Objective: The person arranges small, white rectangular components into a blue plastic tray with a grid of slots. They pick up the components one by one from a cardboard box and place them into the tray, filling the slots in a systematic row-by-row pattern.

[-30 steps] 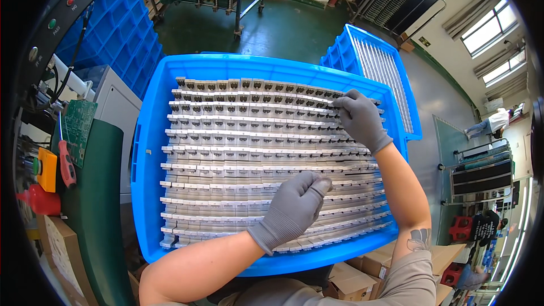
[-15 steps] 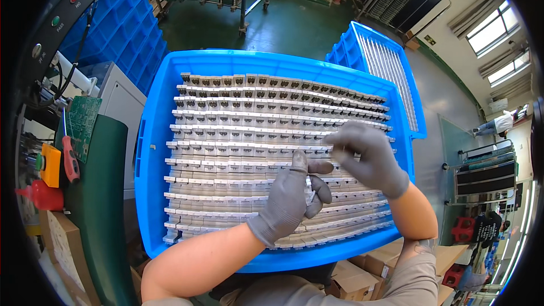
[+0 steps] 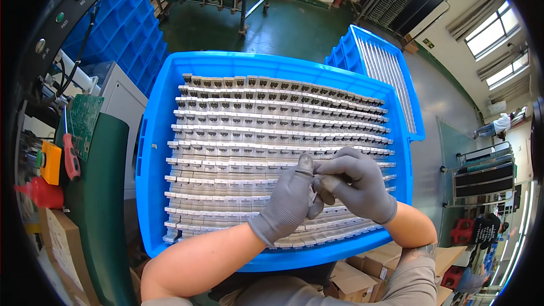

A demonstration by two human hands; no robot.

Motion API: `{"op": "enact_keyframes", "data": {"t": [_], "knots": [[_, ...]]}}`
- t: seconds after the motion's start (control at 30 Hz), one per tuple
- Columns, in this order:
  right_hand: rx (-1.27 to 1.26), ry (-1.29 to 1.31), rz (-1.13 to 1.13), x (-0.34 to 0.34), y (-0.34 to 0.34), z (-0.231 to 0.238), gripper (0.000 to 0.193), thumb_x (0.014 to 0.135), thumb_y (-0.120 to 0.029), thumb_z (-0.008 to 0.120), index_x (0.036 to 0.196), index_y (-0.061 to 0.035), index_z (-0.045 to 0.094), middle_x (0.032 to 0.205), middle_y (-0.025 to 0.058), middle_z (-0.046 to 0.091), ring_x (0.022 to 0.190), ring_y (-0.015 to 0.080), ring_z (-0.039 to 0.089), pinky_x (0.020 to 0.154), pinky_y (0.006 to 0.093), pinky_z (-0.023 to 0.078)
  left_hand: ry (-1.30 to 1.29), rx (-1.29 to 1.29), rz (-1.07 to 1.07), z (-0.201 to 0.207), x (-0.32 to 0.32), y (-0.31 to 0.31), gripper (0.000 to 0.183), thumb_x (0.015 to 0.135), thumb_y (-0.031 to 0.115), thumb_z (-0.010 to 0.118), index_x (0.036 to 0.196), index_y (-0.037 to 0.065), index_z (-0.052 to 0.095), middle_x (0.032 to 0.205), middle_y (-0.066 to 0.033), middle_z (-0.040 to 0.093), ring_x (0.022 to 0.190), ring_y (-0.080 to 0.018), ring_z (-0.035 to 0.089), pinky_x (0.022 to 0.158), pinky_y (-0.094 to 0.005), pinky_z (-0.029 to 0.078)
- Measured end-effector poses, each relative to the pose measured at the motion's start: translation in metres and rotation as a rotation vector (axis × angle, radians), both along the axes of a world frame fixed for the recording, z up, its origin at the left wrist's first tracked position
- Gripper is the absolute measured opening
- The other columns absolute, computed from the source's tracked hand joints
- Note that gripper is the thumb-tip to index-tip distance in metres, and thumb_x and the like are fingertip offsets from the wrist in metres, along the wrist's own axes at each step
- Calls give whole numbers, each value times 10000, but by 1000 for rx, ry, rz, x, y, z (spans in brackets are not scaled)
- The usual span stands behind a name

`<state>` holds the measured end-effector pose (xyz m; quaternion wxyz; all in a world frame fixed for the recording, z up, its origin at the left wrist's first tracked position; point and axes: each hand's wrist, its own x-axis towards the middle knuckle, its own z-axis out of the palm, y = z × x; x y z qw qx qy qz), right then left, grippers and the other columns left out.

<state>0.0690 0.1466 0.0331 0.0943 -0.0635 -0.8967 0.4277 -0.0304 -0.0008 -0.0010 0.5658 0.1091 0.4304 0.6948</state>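
Both my hands wear grey gloves and meet above a blue plastic crate (image 3: 226, 59). Curled fingers of my left hand (image 3: 292, 195) hold a small whitish part, mostly hidden by the glove. My right hand (image 3: 360, 184) is closed in a pinch against the left fingertips; whatever sits between its fingers is too small or covered to make out. Beneath them, the crate is filled with rows of small whitish-grey modules (image 3: 226, 164), with dark terminals showing in the far rows.
A second blue crate (image 3: 416, 130) with pale rows stands behind on the right. At left, a green mat (image 3: 107, 192) carries a screwdriver (image 3: 70, 156), a green circuit board (image 3: 85, 119) and a red bottle (image 3: 45, 194). Stacked blue crates (image 3: 113, 28) rise behind a button panel (image 3: 62, 11).
My right hand has come down and left, from above the crate to the fingertips of my left hand. The left hand has barely moved and keeps its grip.
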Motion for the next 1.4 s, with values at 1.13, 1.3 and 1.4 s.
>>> {"op": "enact_keyframes", "data": {"t": [1.13, 1.3, 1.4], "knots": [[683, 2, -141, -85, 129, -62, 79, 934, -171, 655, 941, -98, 684, 961, 96, 651, 852, 334, 663, 741, 427, 551, 76, -23, -49, -6, 5, 0, 307, 1088, 277, 462, 1056, -2, 587, 587, -36, 518, 431, -83, 412, 413, -247, 347], [698, 1, -167, -86, 124, -59, 65, 922, -140, 656, 947, -90, 689, 973, 100, 657, 846, 334, 667, 741, 430, 555, 83, -19, -57, -6, 5, 1, 309, 1089, 277, 457, 1058, -2, 586, 589, -34, 517, 431, -82, 409, 412, -247, 345], [633, 43, -191, -81, 119, -55, 82, 906, -89, 658, 969, -66, 706, 977, 113, 662, 833, 331, 665, 738, 419, 549, 84, -22, -60, -5, 4, 1, 320, 1091, 287, 453, 1063, -4, 585, 591, -33, 516, 434, -80, 407, 413, -247, 346]]}}
